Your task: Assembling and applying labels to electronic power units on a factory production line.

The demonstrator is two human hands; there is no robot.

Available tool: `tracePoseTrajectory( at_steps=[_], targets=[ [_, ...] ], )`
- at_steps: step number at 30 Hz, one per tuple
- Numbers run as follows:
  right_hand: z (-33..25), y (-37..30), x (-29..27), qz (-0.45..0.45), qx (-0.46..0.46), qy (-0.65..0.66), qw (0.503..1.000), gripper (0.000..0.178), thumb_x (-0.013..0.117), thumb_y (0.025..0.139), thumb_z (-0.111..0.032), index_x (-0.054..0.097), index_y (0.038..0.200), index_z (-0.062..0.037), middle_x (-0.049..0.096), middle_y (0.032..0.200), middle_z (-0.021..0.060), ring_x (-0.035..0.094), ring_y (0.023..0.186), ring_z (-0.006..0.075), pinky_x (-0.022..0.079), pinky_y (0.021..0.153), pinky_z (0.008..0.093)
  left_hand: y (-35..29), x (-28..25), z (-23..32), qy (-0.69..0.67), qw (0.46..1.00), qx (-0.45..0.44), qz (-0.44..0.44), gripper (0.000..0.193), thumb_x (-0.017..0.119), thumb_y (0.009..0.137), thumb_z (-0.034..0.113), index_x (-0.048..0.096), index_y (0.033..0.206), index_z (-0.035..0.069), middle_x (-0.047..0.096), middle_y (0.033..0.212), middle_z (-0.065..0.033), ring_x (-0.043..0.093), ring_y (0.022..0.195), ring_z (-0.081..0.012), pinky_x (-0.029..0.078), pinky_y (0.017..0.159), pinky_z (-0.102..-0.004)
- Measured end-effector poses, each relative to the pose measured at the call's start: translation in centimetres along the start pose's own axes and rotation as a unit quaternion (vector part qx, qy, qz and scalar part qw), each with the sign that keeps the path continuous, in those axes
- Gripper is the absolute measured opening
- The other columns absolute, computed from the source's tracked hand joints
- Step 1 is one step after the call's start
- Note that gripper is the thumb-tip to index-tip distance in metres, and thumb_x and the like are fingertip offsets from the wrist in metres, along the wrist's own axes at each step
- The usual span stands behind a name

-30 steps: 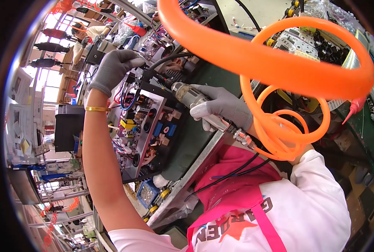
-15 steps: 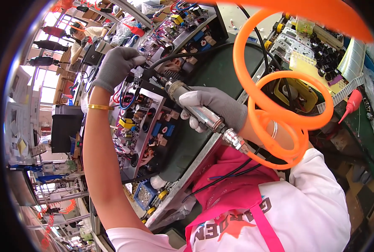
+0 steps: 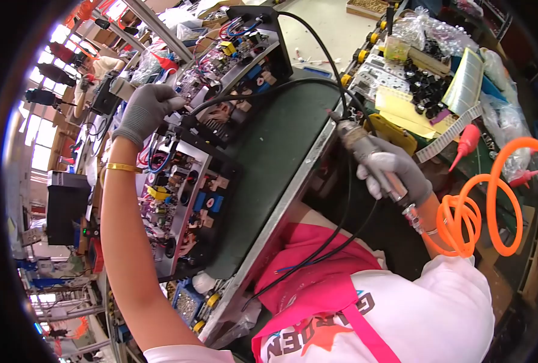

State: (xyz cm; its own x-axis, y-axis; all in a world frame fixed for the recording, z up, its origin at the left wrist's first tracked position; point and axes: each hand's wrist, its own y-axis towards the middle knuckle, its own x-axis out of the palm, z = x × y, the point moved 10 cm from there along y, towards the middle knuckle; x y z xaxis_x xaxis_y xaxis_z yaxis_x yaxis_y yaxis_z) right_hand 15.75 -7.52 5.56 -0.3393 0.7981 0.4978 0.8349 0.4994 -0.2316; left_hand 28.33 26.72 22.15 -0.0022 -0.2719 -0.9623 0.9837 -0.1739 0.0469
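My right hand [image 3: 399,172], in a grey glove with pale fingertips, grips a metal air screwdriver [image 3: 365,148]. Its tip points up and left over the rail at the conveyor's edge, apart from the devices. From its rear end runs an orange coiled air hose [image 3: 462,221]. My left hand [image 3: 148,112], gloved too, is closed in a pinch at the black panel of the nearer open device [image 3: 172,193]; what its fingers hold is hidden. A thick black cable [image 3: 251,97] starts close to those fingertips and loops right. Circuit boards, coloured wires and blue and yellow parts fill the device.
Another open device [image 3: 238,60] stands farther along the green conveyor belt [image 3: 281,145]. At right lie black small parts [image 3: 426,85], yellow sheets [image 3: 405,112] and a red squeeze bottle [image 3: 465,142]. A blue bin [image 3: 187,302] sits at lower left. A co-worker [image 3: 96,72] is at far left.
My right hand has drawn the screwdriver away from the device, to the right, past the belt's edge. The orange hose has swung right. My left hand keeps its pinch at the device.
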Motion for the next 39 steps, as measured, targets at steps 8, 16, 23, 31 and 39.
tracePoseTrajectory(
  at_steps=[8,16,23,31,39],
  targets=[
    [1.1,0.2,-11.9,0.092,0.031,0.138,0.986,0.05,0.054,0.09,-0.033,0.04,0.126,-0.0016,0.061,0.089,0.0183,0.066,0.066,0.0219,0.058,0.052,0.03,-0.6,-0.4,0.8,0.04,0.998,-0.03,0.032,0.023,0.068,0.08,0.022,0.068,0.089,0.001,0.061,0.065,-0.0101,0.056,0.059,-0.016,0.046,0.063,-0.0324],
    [-0.4,1.5,-8.1,-0.109,0.221,0.243,0.938,0.046,0.054,0.09,-0.034,0.044,0.127,-0.0093,0.055,0.106,0.0227,0.062,0.068,0.019,0.059,0.054,0.0281,-3.7,-3.7,2.7,0.074,0.98,0.021,0.183,0.03,0.059,0.088,0.027,0.064,0.105,0.003,0.066,0.08,-0.013,0.062,0.073,-0.0163,0.047,0.07,-0.0302],
    [-4.8,5.8,-11.9,-0.024,0.184,0.076,0.98,0.059,0.045,0.091,-0.05,0.047,0.124,-0.0019,0.059,0.1,0.03,0.064,0.067,0.0216,0.056,0.056,0.0264,-10.0,-8.7,-1.6,-0.114,0.972,0.002,0.206,0.035,0.053,0.093,0.031,0.064,0.104,0.0,0.065,0.093,-0.0045,0.058,0.089,-0.0116,0.043,0.085,-0.0264],
    [-6.8,9.8,-14.4,-0.176,0.253,0.13,0.943,0.057,0.035,0.094,-0.052,0.041,0.133,-0.0094,0.058,0.097,0.0302,0.056,0.054,0.0203,0.045,0.04,0.0257,-24.6,-12.2,-6.5,-0.291,0.897,-0.111,0.312,0.033,0.045,0.096,0.023,0.056,0.12,0.004,0.06,0.088,0.0006,0.031,0.051,0.0017,0.022,0.043,-0.0152],
    [-5.1,15.1,-22.0,0.182,0.038,0.084,0.979,0.021,0.055,0.089,-0.026,0.05,0.103,-0.0114,0.06,0.096,0.0088,0.061,0.085,0.0201,0.051,0.063,0.0211,-43.3,-4.1,-19.9,-0.726,0.658,-0.079,0.182,0.032,0.047,0.096,0.024,0.051,0.121,0.004,0.051,0.074,0.0034,0.046,0.057,-0.002,0.042,0.047,-0.0144]
  ],
)
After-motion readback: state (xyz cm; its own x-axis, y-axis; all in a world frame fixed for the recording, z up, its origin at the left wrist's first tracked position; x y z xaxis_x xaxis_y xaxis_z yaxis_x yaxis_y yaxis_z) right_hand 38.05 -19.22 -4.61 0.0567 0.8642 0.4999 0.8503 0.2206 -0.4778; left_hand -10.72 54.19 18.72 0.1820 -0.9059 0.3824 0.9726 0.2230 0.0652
